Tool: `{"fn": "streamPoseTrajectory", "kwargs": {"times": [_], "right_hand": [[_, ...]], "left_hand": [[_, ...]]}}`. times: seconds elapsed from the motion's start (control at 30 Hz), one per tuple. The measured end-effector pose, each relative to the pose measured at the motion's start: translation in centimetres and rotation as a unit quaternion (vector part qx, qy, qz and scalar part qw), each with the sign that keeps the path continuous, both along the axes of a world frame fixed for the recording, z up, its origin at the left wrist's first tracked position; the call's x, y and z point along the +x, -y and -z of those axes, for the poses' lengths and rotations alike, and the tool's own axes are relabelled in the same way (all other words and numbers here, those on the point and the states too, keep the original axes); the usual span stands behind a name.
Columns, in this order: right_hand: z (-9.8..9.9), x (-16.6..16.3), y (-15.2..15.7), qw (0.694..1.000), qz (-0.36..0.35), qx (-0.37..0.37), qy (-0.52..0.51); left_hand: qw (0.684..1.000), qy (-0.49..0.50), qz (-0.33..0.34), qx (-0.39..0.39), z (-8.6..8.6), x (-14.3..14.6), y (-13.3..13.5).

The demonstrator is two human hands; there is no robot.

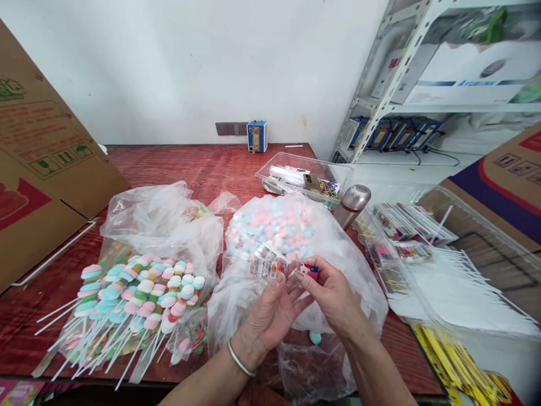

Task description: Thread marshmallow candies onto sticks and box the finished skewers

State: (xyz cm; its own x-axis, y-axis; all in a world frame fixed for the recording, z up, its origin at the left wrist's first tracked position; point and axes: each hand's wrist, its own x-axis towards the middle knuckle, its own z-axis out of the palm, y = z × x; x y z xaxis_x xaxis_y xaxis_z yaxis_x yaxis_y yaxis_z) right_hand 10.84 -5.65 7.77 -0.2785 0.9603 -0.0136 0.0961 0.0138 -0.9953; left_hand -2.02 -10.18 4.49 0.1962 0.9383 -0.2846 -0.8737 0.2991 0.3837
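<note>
My left hand [270, 313] and my right hand [332, 296] meet above a big clear bag of pink and blue marshmallow pieces [279, 225]. Both pinch a small clear printed wrapper [270, 264] with a red end near my right fingertips. A bracelet rings my left wrist. To the left lies a pile of finished marshmallow skewers on white sticks [135, 299], resting on clear plastic. One blue marshmallow piece [315, 337] lies loose under my hands.
A red wooden table [203, 166] holds a clear tray of small items [304, 177], a steel flask [351, 206] and a clear bin of white sticks and wrappers [443, 265]. Cardboard boxes stand at left [38, 163] and right. A metal shelf [401, 73] stands at the back right.
</note>
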Motion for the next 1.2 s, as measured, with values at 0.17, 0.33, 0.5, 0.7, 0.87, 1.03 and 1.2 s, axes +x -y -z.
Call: {"fn": "streamPoseTrajectory", "kwargs": {"times": [0.17,0.33,0.5,0.7,0.87,1.03,1.2], "right_hand": [[-0.2,0.6,1.4,0.997,0.029,0.037,0.057],[0.7,0.1,2.3,0.985,0.066,0.074,0.140],[0.6,-0.2,3.0,0.974,0.046,0.131,0.182],[-0.6,0.7,4.8,0.977,0.092,0.150,0.121],[-0.9,0.4,6.3,0.942,0.106,0.299,0.111],[-0.7,0.1,7.2,0.938,0.073,0.319,0.117],[-0.6,-2.3,7.2,0.976,0.101,0.178,0.070]], "left_hand": [[0.983,-0.137,-0.121,-0.014,-0.5,0.3,-0.6],[0.964,-0.177,-0.189,-0.055,-0.5,0.4,-0.4],[0.982,-0.136,-0.124,-0.042,-0.4,0.3,0.2],[0.985,-0.017,-0.145,-0.090,-0.3,-0.5,0.3],[0.986,-0.013,-0.154,-0.055,-0.3,-0.8,0.3],[0.980,-0.056,-0.186,-0.049,-1.0,-1.2,1.2],[0.924,-0.142,-0.350,-0.053,-3.2,-8.0,4.2]]}}
